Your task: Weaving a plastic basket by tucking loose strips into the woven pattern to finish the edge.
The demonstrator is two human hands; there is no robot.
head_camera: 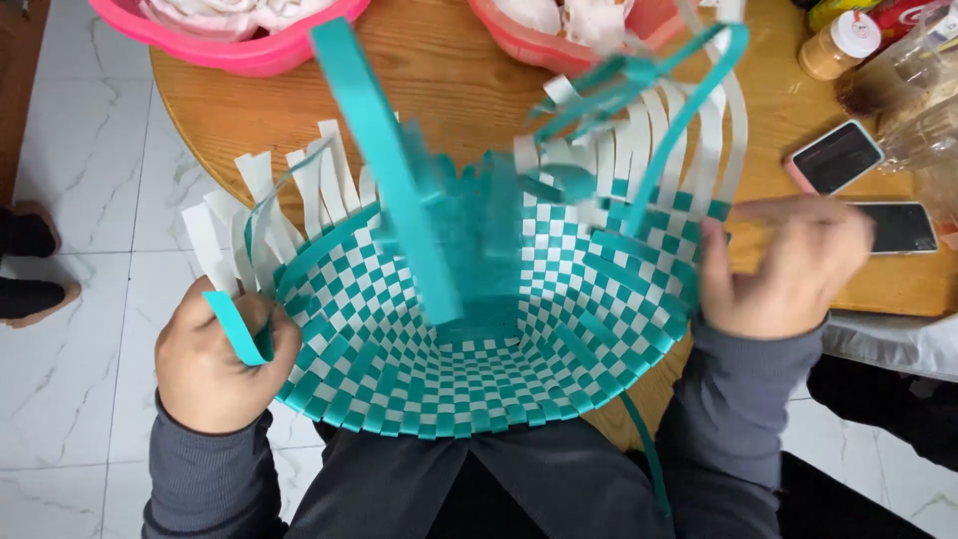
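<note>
Left of the woven basket, the left hand pinches an upright teal strip; right hand, loosely curled, touches the basket's opposite rim.

This looks like a home living space. A round wooden table stands on a white marble-tiled floor, with pink plastic basins along its far edge. Two phones and a spice jar sit near its right edge.
</note>
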